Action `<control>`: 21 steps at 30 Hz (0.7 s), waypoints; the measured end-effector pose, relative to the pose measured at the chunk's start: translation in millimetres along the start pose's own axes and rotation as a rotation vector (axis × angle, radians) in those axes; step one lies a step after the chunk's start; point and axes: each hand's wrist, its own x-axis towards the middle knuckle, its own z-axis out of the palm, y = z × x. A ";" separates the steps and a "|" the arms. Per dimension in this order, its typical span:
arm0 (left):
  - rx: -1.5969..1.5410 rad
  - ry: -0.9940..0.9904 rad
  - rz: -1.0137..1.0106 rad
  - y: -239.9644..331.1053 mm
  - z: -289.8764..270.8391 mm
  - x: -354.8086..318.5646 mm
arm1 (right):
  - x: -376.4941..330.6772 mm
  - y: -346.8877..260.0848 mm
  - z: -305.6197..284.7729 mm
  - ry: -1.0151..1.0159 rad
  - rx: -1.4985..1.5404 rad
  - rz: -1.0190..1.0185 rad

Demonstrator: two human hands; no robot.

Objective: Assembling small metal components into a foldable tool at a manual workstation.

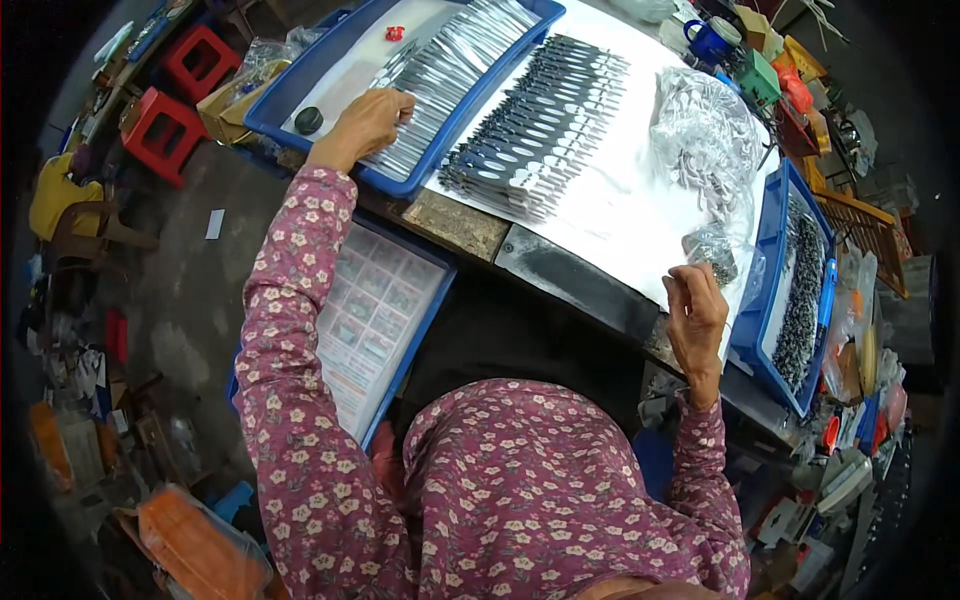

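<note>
My left hand (372,124) is over the blue tray (425,172) at the upper left, its fingers curled at the edge of a row of thin silver metal strips (455,55). Whatever those fingers hold is hidden. Beside the white table's front edge, my right hand (697,315) has thumb and fingertips drawn together in a pinch; anything between them is too small to make out. Just beyond it lies a small clear bag (712,250) of tiny parts. Between the hands, a long row of dark, slim pieces with pale oval middles (540,125) lies on the white sheet.
A large clear bag of pale parts (705,130) lies at the right. Beyond it stands a blue bin of small dark parts (797,290). A blue mug (712,40) is at the back. A lower blue tray (372,325) sits under my left arm; red stools (165,130) are far left.
</note>
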 end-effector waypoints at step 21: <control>0.078 -0.097 0.353 -29.7 6.4 10.5 | -33.8 36.3 -18.3 -0.006 -0.067 0.172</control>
